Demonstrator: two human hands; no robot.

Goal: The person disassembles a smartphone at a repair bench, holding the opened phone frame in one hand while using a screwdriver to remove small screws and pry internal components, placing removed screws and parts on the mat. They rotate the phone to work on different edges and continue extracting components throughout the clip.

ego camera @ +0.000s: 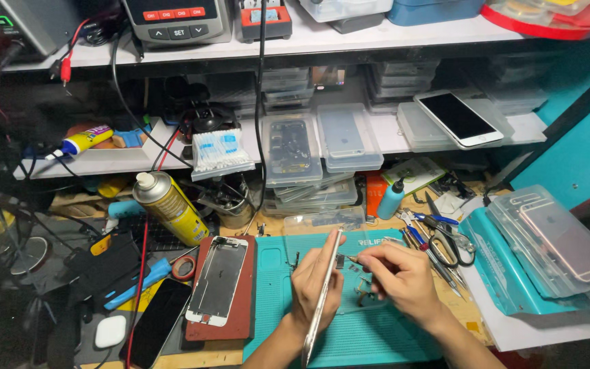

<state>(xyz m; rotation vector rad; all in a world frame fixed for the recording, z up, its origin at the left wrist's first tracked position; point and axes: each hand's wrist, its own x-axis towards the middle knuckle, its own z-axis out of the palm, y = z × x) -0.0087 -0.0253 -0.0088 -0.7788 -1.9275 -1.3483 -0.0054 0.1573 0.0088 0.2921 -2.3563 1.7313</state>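
Bottom centre: left hand (pixel 314 280) grips a phone (pixel 322 294) edge-on, upright over the teal mat (pixel 377 338). Right hand (pixel 399 275) just beside it, fingers pinched on a thin tool (pixel 354 260) whose tip touches the phone. Left of the mat: screen panel (pixel 217 280) on a red pad (pixel 240 321). Farther, upper left: yellow spray can (pixel 171 207). Top right: white phone (pixel 459 119) on the shelf (pixel 377 140).

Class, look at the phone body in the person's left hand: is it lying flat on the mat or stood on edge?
On edge. The left hand holds the phone body side-on, only its thin rim showing.
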